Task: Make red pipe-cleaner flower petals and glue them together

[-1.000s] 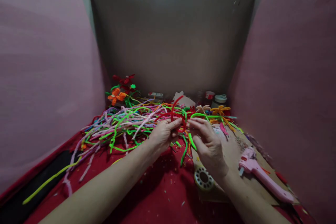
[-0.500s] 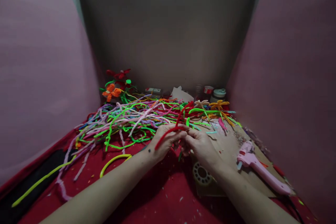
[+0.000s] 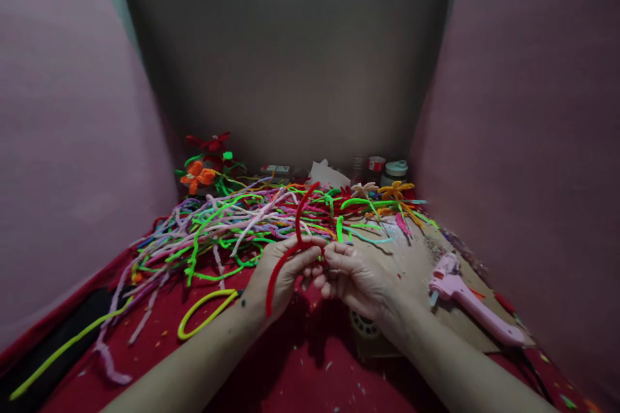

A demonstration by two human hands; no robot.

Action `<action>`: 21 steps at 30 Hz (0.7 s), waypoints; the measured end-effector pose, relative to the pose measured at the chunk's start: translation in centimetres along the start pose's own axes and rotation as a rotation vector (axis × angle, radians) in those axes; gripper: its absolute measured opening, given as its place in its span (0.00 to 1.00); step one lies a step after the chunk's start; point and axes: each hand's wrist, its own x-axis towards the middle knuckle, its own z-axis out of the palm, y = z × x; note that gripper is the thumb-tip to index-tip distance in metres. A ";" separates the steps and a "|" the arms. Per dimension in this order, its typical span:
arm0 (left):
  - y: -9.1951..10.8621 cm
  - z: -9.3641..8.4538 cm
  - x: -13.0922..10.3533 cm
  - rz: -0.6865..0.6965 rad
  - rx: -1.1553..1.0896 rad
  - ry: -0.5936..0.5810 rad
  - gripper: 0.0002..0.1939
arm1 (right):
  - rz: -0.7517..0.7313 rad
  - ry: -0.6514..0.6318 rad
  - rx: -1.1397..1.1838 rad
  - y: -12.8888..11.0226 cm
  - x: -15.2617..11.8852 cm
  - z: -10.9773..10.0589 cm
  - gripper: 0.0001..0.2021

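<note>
Red pipe cleaner (image 3: 299, 246), pinched by left hand (image 3: 289, 268) and right hand (image 3: 357, 275), overhangs the left

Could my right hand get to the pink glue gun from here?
Probably yes: the pink glue gun lies on cardboard right of your right hand, nothing visible blocking it, though that hand is busy with the red pipe cleaner.

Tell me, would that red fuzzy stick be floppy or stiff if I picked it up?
The red fuzzy stick is probably bendy but not floppy: one part curves, and another stands up unsupported above the left hand. It's likely light, being so thin. Its fuzzy-looking surface probably isn't slippery.
</note>
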 end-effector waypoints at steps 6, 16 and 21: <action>-0.3 -0.3 -0.1 0.021 0.110 -0.063 0.11 | 0.010 -0.023 -0.012 0.4 -0.2 0.4 0.14; 0.7 -0.4 -0.5 0.101 0.481 0.035 0.11 | -0.035 0.075 -0.235 1.1 -0.1 0.7 0.12; 1.4 0.1 -0.9 0.116 0.555 0.085 0.16 | -0.036 0.174 -0.474 1.2 -0.3 1.1 0.10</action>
